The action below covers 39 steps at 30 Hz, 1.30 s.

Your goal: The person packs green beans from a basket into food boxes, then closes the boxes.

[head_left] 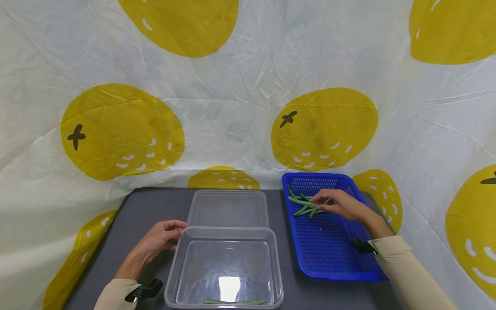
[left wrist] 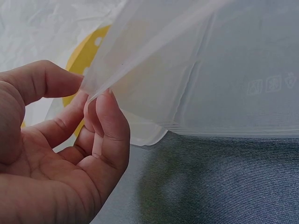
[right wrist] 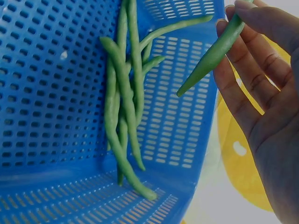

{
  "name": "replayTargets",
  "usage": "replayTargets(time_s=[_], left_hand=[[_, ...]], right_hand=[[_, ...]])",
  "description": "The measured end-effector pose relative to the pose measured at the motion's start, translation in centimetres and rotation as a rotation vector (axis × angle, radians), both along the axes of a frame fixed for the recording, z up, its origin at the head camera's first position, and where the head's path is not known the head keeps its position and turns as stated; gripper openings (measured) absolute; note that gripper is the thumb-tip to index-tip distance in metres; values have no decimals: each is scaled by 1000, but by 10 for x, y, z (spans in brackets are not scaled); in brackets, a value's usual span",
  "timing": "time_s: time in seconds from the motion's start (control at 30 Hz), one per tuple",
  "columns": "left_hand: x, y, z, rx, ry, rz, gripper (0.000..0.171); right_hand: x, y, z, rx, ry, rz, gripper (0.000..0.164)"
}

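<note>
Pinched between the thumb and fingers of my right hand (head_left: 341, 206) is a green bean (right wrist: 212, 57), held over the blue basket (head_left: 306, 263). Several more green beans (right wrist: 125, 95) lie in a loose pile toward the far end of that basket. My left hand (head_left: 156, 242) grips the far left corner of a clear plastic container (head_left: 276, 262), thumb on one side of the wall (left wrist: 140, 60) and fingers on the other. Along the container's near side, inside, lies a single green bean (head_left: 236, 302).
Behind the container a clear flat lid (head_left: 229, 207) lies on the dark grey table (head_left: 149, 206). A white cloth with yellow fruit prints (head_left: 226, 125) hangs along the back and sides. The basket stands to the container's right, with a gap of table between them.
</note>
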<state>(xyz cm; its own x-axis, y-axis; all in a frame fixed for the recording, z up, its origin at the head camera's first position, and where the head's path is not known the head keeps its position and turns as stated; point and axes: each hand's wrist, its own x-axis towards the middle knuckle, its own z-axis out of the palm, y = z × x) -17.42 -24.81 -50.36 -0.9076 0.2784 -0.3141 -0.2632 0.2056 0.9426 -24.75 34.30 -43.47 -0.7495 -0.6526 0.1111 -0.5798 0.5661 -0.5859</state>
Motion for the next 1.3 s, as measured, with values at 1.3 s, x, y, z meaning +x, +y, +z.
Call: replayTargets(time_s=[1.3], left_hand=[[-4,4,-2,-14,-10,37,37]], right_hand=[[8,-60,16,-113,-41,150,23]])
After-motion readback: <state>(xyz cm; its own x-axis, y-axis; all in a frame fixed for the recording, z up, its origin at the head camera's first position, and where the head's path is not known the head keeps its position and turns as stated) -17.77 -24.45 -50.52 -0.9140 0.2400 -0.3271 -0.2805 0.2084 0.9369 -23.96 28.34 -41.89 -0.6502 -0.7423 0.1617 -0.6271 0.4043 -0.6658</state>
